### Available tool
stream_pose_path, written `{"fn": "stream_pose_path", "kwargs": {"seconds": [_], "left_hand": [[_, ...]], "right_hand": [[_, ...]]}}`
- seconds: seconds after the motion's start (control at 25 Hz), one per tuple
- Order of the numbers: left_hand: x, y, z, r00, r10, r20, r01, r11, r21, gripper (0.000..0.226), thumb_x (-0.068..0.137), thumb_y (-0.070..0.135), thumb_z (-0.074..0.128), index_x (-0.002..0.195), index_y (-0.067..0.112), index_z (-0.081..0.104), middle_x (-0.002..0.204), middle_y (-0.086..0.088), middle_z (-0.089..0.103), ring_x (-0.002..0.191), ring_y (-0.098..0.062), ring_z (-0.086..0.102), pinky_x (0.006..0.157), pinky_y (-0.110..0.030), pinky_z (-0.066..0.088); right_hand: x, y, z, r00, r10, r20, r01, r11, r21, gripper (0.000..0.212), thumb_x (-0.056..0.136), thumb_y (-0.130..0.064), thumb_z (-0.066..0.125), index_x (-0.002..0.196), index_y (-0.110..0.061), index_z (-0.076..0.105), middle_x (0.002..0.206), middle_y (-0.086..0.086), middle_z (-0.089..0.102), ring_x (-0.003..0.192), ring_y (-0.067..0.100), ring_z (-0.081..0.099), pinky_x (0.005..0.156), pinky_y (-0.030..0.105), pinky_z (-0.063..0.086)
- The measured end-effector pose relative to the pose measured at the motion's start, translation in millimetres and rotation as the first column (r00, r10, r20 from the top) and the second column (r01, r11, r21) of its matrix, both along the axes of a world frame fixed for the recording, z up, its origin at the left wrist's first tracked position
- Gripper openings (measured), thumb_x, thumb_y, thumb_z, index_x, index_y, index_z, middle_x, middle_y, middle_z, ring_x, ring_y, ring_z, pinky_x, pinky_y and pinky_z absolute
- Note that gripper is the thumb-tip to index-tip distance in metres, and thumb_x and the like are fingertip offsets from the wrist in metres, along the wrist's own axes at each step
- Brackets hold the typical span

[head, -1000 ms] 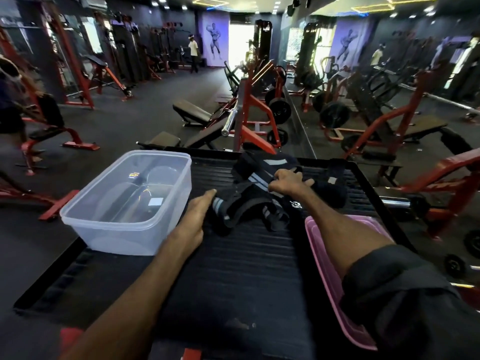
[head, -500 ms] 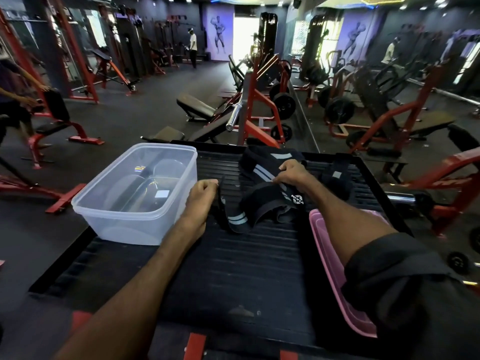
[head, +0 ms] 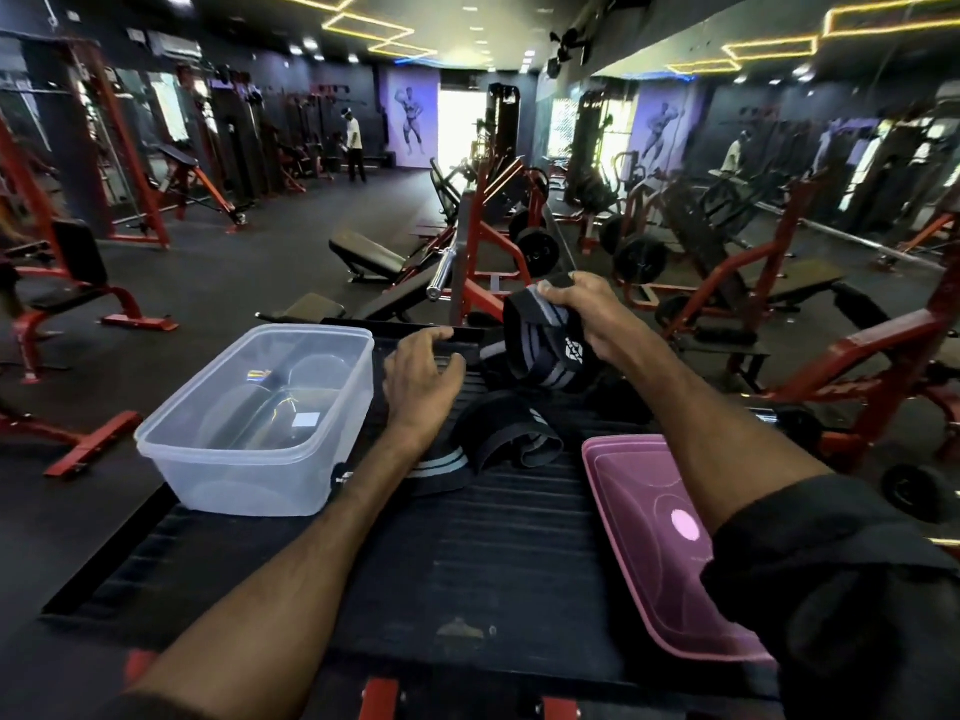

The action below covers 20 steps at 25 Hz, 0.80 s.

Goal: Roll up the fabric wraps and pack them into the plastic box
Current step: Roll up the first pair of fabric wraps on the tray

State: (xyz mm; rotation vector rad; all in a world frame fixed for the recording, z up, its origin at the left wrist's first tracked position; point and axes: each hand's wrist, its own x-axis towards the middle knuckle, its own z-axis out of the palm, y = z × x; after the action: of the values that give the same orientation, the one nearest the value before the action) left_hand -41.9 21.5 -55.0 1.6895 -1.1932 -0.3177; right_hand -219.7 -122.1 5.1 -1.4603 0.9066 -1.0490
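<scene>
A clear plastic box (head: 260, 418) stands open and empty on the left of the black ribbed platform (head: 467, 553). My right hand (head: 587, 314) grips a black fabric wrap with grey stripes (head: 545, 345) and holds it lifted above the platform. More black wraps (head: 498, 439) lie in a loose heap below it, one striped end trailing towards my left forearm. My left hand (head: 421, 376) hovers over the heap with its fingers curled and apart, holding nothing that I can see.
A pink lid (head: 654, 537) lies on the platform's right side under my right forearm. Red and black gym machines, benches and weight plates stand beyond the platform. A person (head: 354, 148) stands far off at the back.
My right hand has lifted one wrap up off the heap. My left hand has let go of the wrap end and moved forward over the pile. The camera has tilted up.
</scene>
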Motion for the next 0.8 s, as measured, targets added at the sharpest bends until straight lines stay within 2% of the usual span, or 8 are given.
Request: {"fn": "stream_pose_path", "kwargs": {"seconds": [0.24,0.32,0.4,0.48,0.56,0.6,0.68,0.8], "left_hand": [[-38,-10,12,0.983,-0.131,-0.129,0.137,0.990,0.042,0.058,0.077,0.045,0.059,0.131,0.025,0.057,0.141,-0.005,0.054,0.134,-0.030,0.047,0.112,-0.049,0.037],[-56,-9,17,0.973,-0.169,-0.160,0.167,0.986,-0.026,0.052,0.084,0.036,0.065,0.133,0.023,0.056,0.144,-0.005,0.050,0.135,-0.028,0.043,0.115,-0.048,0.034],[-72,-9,24,0.982,-0.182,-0.050,0.173,0.975,-0.136,0.048,0.088,0.024,0.067,0.135,0.022,0.054,0.145,-0.004,0.047,0.136,-0.025,0.040,0.116,-0.042,0.030],[-88,-15,34,0.961,-0.232,0.149,0.257,0.950,-0.180,0.052,0.087,0.029,0.069,0.137,0.023,0.053,0.144,-0.001,0.047,0.137,-0.023,0.036,0.114,-0.040,0.028],[-103,-23,44,0.901,-0.307,0.306,0.348,0.933,-0.089,0.054,0.083,0.047,0.064,0.129,0.020,0.059,0.135,-0.003,0.055,0.133,-0.028,0.042,0.111,-0.044,0.033],[-109,-24,47,0.873,-0.339,0.351,0.377,0.925,-0.043,0.054,0.079,0.055,0.058,0.117,0.017,0.065,0.124,-0.006,0.062,0.125,-0.031,0.050,0.105,-0.046,0.040],[-119,-22,34,0.811,-0.426,0.402,0.456,0.890,0.022,0.046,0.073,0.053,0.052,0.092,0.015,0.070,0.096,-0.006,0.072,0.099,-0.029,0.066,0.088,-0.045,0.051],[-120,-9,-11,0.676,-0.586,0.447,0.583,0.796,0.163,0.029,0.071,0.045,0.056,0.082,0.024,0.073,0.076,0.006,0.075,0.078,-0.016,0.069,0.087,-0.041,0.053]], "right_hand": [[-21,17,55,0.978,-0.029,0.205,0.054,0.992,-0.114,0.005,0.091,-0.010,0.070,0.090,-0.009,0.065,0.081,0.006,0.070,0.072,0.018,0.068,0.069,0.031,0.056],[-33,25,65,0.953,-0.017,0.303,0.057,0.991,-0.124,0.006,0.091,-0.008,0.069,0.096,-0.006,0.066,0.080,0.006,0.073,0.073,0.017,0.070,0.067,0.029,0.057],[-43,35,70,0.932,-0.008,0.364,0.063,0.988,-0.139,0.013,0.092,-0.007,0.068,0.103,-0.003,0.065,0.083,0.007,0.073,0.074,0.018,0.071,0.068,0.029,0.058],[-51,48,69,0.929,0.001,0.370,0.053,0.989,-0.136,0.015,0.093,-0.008,0.068,0.106,-0.003,0.063,0.081,0.006,0.074,0.072,0.016,0.071,0.066,0.028,0.058],[-54,60,61,0.940,0.007,0.342,0.035,0.993,-0.116,0.017,0.093,-0.008,0.068,0.108,-0.002,0.062,0.077,0.005,0.074,0.067,0.015,0.070,0.062,0.027,0.057],[-55,66,57,0.944,0.000,0.329,0.032,0.995,-0.094,0.017,0.092,-0.009,0.069,0.107,-0.002,0.062,0.076,0.005,0.072,0.066,0.015,0.069,0.061,0.026,0.056],[-60,76,51,0.936,-0.054,0.349,0.069,0.997,-0.032,0.017,0.088,-0.010,0.073,0.101,-0.004,0.063,0.074,0.005,0.070,0.065,0.016,0.067,0.060,0.026,0.055],[-72,87,57,0.912,-0.156,0.380,0.147,0.988,0.054,0.038,0.080,-0.014,0.080,0.110,-0.007,0.058,0.083,0.008,0.066,0.071,0.020,0.065,0.060,0.028,0.055]]}}
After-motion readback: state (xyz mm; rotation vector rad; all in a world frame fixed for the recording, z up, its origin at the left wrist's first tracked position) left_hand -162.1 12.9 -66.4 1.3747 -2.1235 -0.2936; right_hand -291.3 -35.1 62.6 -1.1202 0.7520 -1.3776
